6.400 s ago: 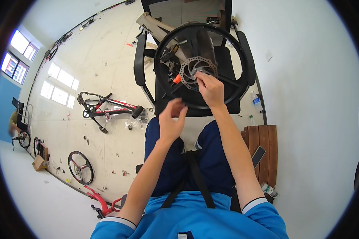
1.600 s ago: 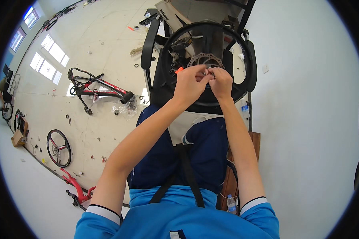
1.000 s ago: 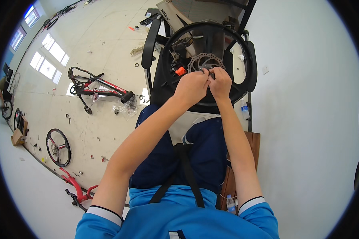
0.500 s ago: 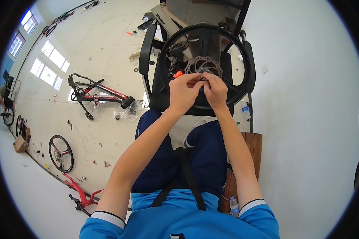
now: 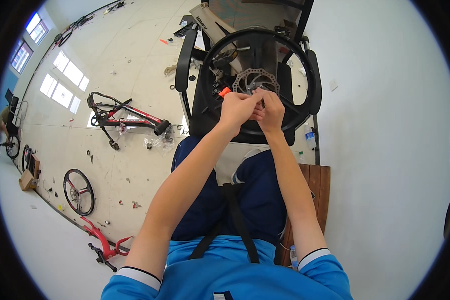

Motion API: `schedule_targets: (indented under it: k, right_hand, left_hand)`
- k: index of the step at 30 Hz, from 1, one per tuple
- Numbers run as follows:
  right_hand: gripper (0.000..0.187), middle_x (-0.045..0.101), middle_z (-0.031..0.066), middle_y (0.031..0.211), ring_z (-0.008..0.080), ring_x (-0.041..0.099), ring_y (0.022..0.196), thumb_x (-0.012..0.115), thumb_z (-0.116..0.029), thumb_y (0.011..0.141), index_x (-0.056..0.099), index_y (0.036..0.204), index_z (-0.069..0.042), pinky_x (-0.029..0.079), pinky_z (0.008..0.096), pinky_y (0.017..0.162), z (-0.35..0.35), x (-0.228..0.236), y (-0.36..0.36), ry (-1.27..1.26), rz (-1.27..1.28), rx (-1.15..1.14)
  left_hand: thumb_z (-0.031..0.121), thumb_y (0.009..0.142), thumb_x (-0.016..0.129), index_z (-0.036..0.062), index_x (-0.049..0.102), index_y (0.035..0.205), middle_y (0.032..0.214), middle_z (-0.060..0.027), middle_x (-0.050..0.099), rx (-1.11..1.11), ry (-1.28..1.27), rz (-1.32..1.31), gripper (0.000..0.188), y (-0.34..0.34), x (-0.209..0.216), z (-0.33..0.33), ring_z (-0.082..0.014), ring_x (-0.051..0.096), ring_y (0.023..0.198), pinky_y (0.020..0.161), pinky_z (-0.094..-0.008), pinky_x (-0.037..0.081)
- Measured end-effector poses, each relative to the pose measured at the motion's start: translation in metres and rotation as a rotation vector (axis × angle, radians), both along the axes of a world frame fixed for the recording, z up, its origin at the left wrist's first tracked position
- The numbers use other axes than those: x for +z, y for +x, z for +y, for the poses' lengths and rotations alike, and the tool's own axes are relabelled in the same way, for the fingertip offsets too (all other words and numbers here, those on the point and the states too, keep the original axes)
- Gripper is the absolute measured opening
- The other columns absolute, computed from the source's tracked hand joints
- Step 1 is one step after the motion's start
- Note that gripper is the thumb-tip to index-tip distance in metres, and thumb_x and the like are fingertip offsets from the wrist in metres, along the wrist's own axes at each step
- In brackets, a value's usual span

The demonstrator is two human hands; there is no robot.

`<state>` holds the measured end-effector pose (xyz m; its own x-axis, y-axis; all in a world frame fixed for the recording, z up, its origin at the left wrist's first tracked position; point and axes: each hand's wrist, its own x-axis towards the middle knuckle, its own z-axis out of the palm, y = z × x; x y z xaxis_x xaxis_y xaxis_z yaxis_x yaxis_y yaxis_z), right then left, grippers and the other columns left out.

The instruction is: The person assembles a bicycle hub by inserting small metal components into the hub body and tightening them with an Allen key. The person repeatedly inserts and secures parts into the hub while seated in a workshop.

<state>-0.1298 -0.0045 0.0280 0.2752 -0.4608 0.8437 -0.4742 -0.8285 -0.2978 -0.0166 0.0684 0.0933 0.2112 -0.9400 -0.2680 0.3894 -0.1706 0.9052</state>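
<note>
R hand (image 5: 272,111) nr rotor (image 5: 255,85)

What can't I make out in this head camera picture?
In the head view:
Anything between the left hand and right hand: covered by both hands.
Brake disc, lower part: hidden behind the hands.
Chair back, top: cut off by the upper edge.
Person at far left: too small and blurred for details.
Bottle: partly behind the right sleeve.

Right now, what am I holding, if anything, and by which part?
Can't tell: fingers of your left hand and right hand meet over the brake disc; anything between them is unclear.
</note>
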Motion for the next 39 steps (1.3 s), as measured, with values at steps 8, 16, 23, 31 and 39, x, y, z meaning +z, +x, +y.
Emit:
schedule_targets:
  k: [8,16,23,31,39]
  right_hand:
    - [0.012,0.066,0.0092,0.084,0.0283,0.064,0.078,0.069,-0.003,0.077,0.062,0.086,-0.004,0.052,0.0348,0.067,-0.001,0.004,-0.01,0.017,-0.055,-0.062]
    - [0.014,0.067,0.0103,0.086,0.0297,0.064,0.078,0.069,-0.008,0.079,0.062,0.09,-0.004,0.052,0.037,0.068,0.006,0.015,-0.011,0.108,-0.014,-0.048]
    - [0.015,0.067,0.0107,0.089,0.03,0.065,0.081,0.068,-0.008,0.08,0.064,0.094,-0.004,0.052,0.0368,0.071,0.009,0.012,-0.006,0.115,0.01,-0.053]
    - [0.015,0.065,0.0123,0.089,0.0314,0.064,0.081,0.067,-0.007,0.079,0.065,0.093,-0.004,0.052,0.0365,0.071,0.013,0.011,-0.002,0.204,-0.009,-0.028]
    - [0.023,0.07,0.0134,0.085,0.0197,0.07,0.077,0.071,-0.012,0.082,0.068,0.1,0.002,0.053,0.0284,0.068,0.009,0.004,0.003,0.613,-0.324,-0.035]
  left_hand:
    - [0.008,0.079,0.062,-0.0089,0.062,0.086,0.075,-0.0194,0.065,-0.16,-0.51,-1.522,0.018,-0.008,0.002,-0.003,-0.033,0.065,0.068,0.059,-0.035,0.054]
    - [0.006,0.076,0.06,-0.0014,0.062,0.084,0.081,-0.0118,0.061,-0.298,-0.712,-2.038,0.011,0.021,0.013,0.002,-0.0241,0.066,0.074,0.062,-0.0317,0.055]
    - [0.008,0.076,0.06,0.0003,0.063,0.08,0.08,-0.0093,0.059,-0.285,-0.941,-2.186,0.01,0.04,0.006,-0.003,-0.0203,0.065,0.073,0.063,-0.0291,0.055]
    - [0.006,0.076,0.057,0.0007,0.063,0.083,0.083,-0.0095,0.06,-0.259,-0.833,-2.057,0.01,0.032,-0.012,0.008,-0.0211,0.063,0.076,0.065,-0.0291,0.054]
    - [0.005,0.081,0.056,-0.0023,0.063,0.094,0.085,-0.0156,0.064,-0.164,-0.561,-1.643,0.017,0.008,-0.02,0.009,-0.0302,0.067,0.079,0.069,-0.0369,0.055]
